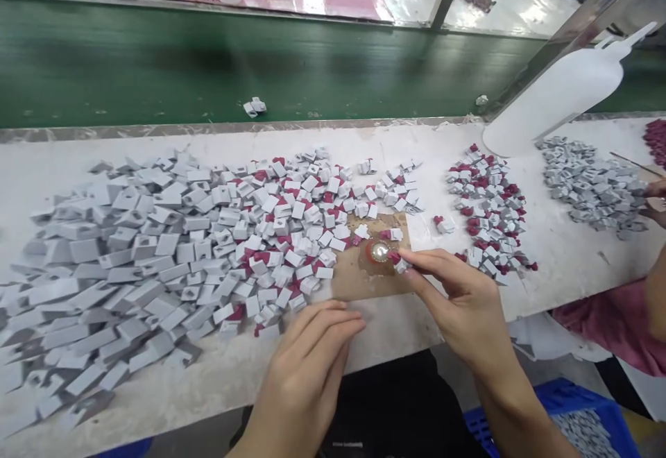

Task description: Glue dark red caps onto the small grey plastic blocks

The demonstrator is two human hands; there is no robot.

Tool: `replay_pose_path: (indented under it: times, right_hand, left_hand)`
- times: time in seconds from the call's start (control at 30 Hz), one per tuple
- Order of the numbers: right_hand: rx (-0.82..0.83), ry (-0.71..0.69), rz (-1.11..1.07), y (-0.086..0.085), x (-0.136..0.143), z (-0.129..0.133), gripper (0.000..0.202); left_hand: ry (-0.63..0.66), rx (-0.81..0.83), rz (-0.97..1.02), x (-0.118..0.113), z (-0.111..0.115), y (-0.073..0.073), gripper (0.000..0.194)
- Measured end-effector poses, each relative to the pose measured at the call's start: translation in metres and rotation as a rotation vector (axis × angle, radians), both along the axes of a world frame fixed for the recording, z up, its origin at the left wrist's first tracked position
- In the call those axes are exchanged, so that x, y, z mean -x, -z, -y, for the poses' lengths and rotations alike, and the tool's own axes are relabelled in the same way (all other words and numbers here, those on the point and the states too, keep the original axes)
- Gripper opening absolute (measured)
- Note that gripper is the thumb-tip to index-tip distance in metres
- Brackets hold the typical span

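My right hand (463,305) pinches a small grey-and-maroon plastic piece (399,262) between thumb and forefinger. The piece is at the right rim of a small round dish (379,251) with an orange-red edge and something shiny inside. Under the dish lies a brown cardboard sheet (364,284), and two more small pieces rest on it beyond the dish. Near the table's front edge is my left hand (312,368), its fingers together and curled; what is under them, if anything, is hidden. To its left spreads a large pile of grey plastic blocks (140,257), with grey-and-maroon pieces mixed in.
Right of the cardboard lies a heap of grey-and-maroon pieces (489,208), with a white squeeze bottle (556,97) behind it. Another person's hand (656,202) is by a grey pile (593,180). A green belt (156,62) runs behind; a blue crate (587,409) stands below.
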State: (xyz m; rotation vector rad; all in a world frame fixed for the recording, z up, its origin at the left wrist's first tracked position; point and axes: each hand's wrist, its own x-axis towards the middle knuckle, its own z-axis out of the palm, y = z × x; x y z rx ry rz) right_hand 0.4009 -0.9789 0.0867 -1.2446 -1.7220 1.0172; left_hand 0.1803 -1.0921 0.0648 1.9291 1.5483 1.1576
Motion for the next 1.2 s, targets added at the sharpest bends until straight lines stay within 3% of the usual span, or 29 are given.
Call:
replay_pose_path:
  times: [0.1, 0.33, 0.57, 0.67, 0.77, 0.93, 1.03, 1.2]
  right_hand:
    - [0.010, 0.022, 0.033, 0.001, 0.002, -0.001, 0.024]
    - [-0.063, 0.003, 0.075, -0.002, 0.007, -0.002, 0.019]
    - [-0.146, -0.028, 0.115, -0.007, 0.008, -0.005, 0.023]
    - [-0.122, -0.025, 0.104, -0.010, 0.009, -0.006, 0.021]
    - [-0.031, 0.013, 0.016, -0.011, 0.008, -0.007, 0.017]
    - [0.238, 0.008, -0.316, -0.010, 0.006, -0.013, 0.017]
    - [0.340, -0.058, -0.477, -0.011, 0.007, -0.015, 0.018]
    - [0.391, -0.104, -0.531, -0.012, 0.008, -0.013, 0.018]
  left_hand:
    - [-0.034, -0.001, -0.061, -0.006, 0.002, 0.007, 0.041]
    - [-0.024, 0.160, -0.009, 0.000, 0.004, -0.002, 0.026]
    - [-0.020, 0.348, -0.059, 0.009, 0.007, 0.003, 0.020]
    - [-0.030, 0.388, -0.010, 0.010, 0.002, -0.004, 0.018]
    - [-0.017, 0.403, 0.149, 0.010, -0.015, -0.019, 0.012]
    - [-0.084, 0.491, 0.683, 0.005, -0.053, -0.040, 0.013]
    - [-0.050, 0.533, 0.887, 0.001, -0.072, -0.043, 0.016]
    - [0.006, 0.567, 0.989, -0.004, -0.085, -0.042, 0.019]
